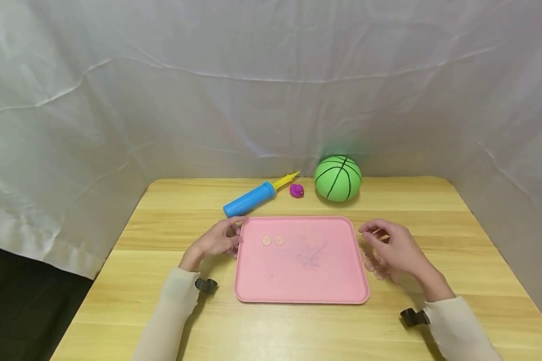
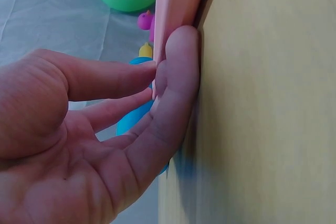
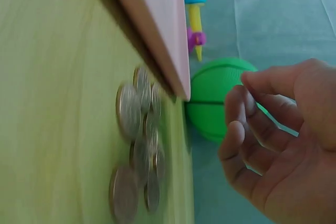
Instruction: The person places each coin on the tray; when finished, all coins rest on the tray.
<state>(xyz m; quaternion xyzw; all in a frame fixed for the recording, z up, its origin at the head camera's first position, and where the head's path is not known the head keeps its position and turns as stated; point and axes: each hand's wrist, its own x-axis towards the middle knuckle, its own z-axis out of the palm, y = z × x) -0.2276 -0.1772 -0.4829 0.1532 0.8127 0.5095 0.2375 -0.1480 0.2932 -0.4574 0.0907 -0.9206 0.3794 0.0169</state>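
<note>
A pink tray (image 1: 298, 286) lies on the table, with two coins (image 1: 267, 241) side by side in its upper left part. My left hand (image 1: 219, 238) holds the tray's left side near the far corner. In the left wrist view its thumb (image 2: 113, 80) comes to the rim while another finger lies along the outer wall. Just right of the tray, my right hand (image 1: 397, 248) hovers over several loose coins (image 3: 128, 111), fingers bent and thumb near the index finger. Nothing shows between those fingers. Part of the coin group is hidden under this hand in the head view.
Behind the tray lies a blue pump (image 1: 250, 199) with a yellow nozzle. A small purple duck (image 1: 296, 190) sits beside the nozzle tip, and a green ball (image 1: 338, 178) stands to its right. A grey-white cloth (image 1: 262, 100) hangs along the table's back and sides.
</note>
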